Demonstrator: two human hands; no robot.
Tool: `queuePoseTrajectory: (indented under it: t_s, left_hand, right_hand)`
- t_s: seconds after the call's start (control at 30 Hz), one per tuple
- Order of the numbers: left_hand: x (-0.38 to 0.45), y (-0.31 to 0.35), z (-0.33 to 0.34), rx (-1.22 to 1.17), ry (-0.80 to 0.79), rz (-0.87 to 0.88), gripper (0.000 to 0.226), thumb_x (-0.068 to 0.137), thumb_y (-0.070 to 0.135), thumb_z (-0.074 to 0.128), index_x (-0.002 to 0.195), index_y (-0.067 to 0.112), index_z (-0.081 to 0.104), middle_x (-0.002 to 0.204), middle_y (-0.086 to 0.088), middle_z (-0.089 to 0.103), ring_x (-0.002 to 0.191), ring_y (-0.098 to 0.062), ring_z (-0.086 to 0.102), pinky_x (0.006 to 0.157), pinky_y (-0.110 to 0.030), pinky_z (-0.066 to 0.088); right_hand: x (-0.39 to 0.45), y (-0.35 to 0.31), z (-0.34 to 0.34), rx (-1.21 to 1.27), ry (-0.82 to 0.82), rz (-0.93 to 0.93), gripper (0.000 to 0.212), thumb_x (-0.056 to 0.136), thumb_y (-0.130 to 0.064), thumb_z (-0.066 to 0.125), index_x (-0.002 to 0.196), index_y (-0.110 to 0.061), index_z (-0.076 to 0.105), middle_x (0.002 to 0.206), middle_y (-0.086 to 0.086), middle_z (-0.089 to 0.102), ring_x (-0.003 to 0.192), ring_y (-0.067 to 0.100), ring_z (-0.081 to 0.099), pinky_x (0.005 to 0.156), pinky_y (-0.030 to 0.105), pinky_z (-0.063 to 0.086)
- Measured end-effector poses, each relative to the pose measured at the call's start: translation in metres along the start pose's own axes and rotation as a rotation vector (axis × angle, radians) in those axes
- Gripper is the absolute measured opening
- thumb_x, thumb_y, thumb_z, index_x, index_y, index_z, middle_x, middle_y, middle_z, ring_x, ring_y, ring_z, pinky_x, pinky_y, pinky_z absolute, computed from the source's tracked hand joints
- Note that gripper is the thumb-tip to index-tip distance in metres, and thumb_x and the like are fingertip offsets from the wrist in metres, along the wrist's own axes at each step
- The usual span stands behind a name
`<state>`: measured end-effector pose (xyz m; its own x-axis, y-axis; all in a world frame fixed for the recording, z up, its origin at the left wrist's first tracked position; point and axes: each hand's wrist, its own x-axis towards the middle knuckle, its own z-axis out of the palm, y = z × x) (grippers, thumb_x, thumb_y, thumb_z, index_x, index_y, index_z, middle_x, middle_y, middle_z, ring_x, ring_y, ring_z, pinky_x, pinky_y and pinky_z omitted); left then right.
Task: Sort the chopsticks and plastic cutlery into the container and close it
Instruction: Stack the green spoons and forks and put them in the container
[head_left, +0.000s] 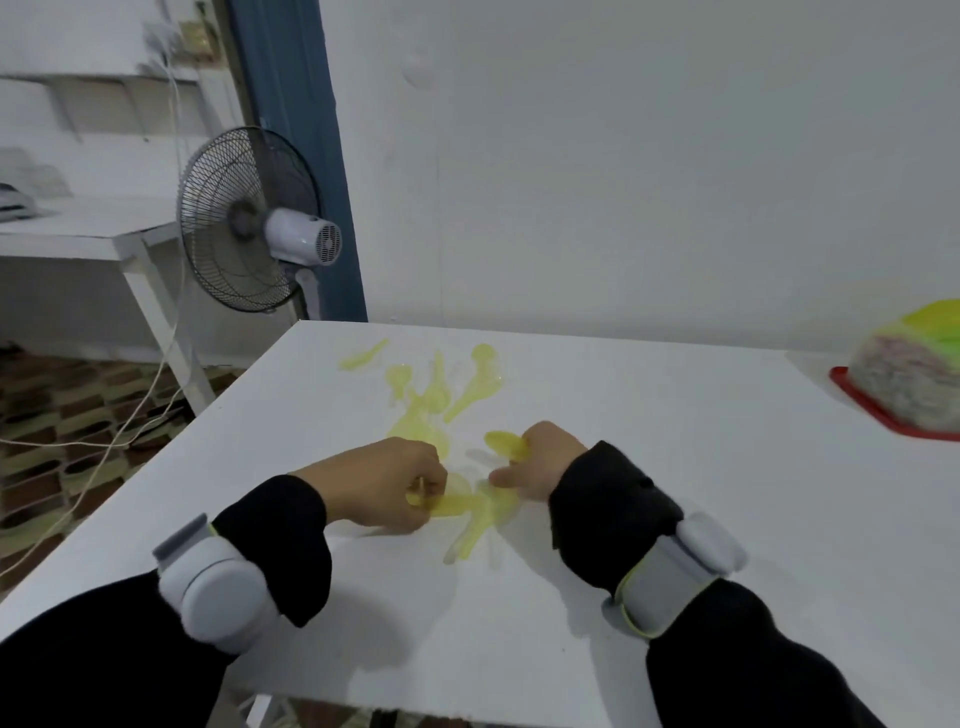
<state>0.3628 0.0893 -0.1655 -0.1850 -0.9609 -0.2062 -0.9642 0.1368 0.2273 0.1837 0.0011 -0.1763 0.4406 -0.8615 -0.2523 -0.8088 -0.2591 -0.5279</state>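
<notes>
Fingers of both hands pinch yellow cutlery mid-table, edges well apart.

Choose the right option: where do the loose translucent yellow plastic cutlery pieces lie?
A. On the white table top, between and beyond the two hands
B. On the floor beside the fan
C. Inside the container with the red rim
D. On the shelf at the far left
A: the translucent yellow plastic cutlery pieces lie spread on the white table top, near the left hand and the right hand.

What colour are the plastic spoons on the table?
The plastic spoons are see-through yellow, seen best in the head view.
</notes>
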Motion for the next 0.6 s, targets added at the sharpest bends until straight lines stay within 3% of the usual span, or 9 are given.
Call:
queuePoseTrajectory:
  t_s: [0.1, 0.2, 0.27, 0.37, 0.5, 0.6]
  left_hand:
    - [-0.001, -0.002, -0.001, -0.118, 0.039, -0.068, 0.007, 0.081, 0.021, 0.06, 0.082, 0.025, 0.055, 0.091, 0.013, 0.051, 0.079, -0.008, 0.047, 0.07, -0.019, 0.038]
    - [-0.002, 0.001, -0.008, -0.354, 0.11, -0.116, 0.015, 0.081, 0.016, 0.061, 0.069, 0.022, 0.055, 0.073, 0.014, 0.055, 0.064, -0.006, 0.048, 0.063, -0.022, 0.038]
    - [0.0, 0.01, -0.013, -0.608, 0.15, -0.099, 0.017, 0.08, 0.014, 0.063, 0.068, 0.021, 0.054, 0.064, 0.016, 0.054, 0.058, -0.004, 0.047, 0.059, -0.022, 0.037]
    - [0.007, 0.028, -0.018, -0.828, 0.174, -0.059, 0.006, 0.073, 0.018, 0.061, 0.078, 0.018, 0.059, 0.074, 0.007, 0.056, 0.067, -0.011, 0.051, 0.06, -0.022, 0.039]
    - [0.02, 0.049, -0.016, -0.696, 0.271, -0.083, 0.007, 0.085, 0.009, 0.054, 0.088, 0.014, 0.058, 0.076, 0.007, 0.051, 0.065, -0.008, 0.046, 0.059, -0.021, 0.035]
    - [0.024, 0.057, -0.013, -0.627, 0.33, -0.101, 0.007, 0.087, 0.011, 0.05, 0.086, 0.012, 0.057, 0.071, 0.009, 0.048, 0.063, -0.01, 0.043, 0.055, -0.022, 0.032]
  right_hand:
    - [0.0, -0.008, 0.01, -0.083, 0.009, 0.011, 0.035, 0.078, -0.032, 0.071, 0.098, -0.011, 0.052, 0.095, 0.005, 0.057, 0.082, 0.022, 0.053, 0.07, 0.027, 0.041]
    - [0.002, -0.008, 0.008, -0.03, 0.029, 0.074, 0.02, 0.081, -0.021, 0.066, 0.092, -0.009, 0.055, 0.081, 0.003, 0.054, 0.079, 0.023, 0.053, 0.067, 0.026, 0.041]
    - [0.003, -0.005, 0.002, 0.214, 0.052, 0.113, 0.01, 0.082, -0.012, 0.061, 0.082, -0.005, 0.054, 0.068, 0.005, 0.053, 0.069, 0.024, 0.057, 0.058, 0.025, 0.042]
    - [-0.001, -0.002, -0.007, 0.754, 0.014, 0.13, 0.008, 0.084, -0.003, 0.054, 0.091, 0.001, 0.055, 0.072, 0.014, 0.059, 0.051, 0.022, 0.06, 0.04, 0.018, 0.034]
    - [-0.005, 0.0, -0.014, 1.155, -0.072, 0.15, 0.012, 0.087, -0.005, 0.052, 0.096, 0.001, 0.059, 0.069, 0.014, 0.06, 0.046, 0.019, 0.059, 0.033, 0.016, 0.034]
    - [-0.005, 0.007, -0.015, 1.323, -0.158, 0.112, 0.024, 0.094, -0.024, 0.056, 0.093, -0.001, 0.06, 0.074, 0.014, 0.058, 0.055, 0.021, 0.053, 0.039, 0.017, 0.044]
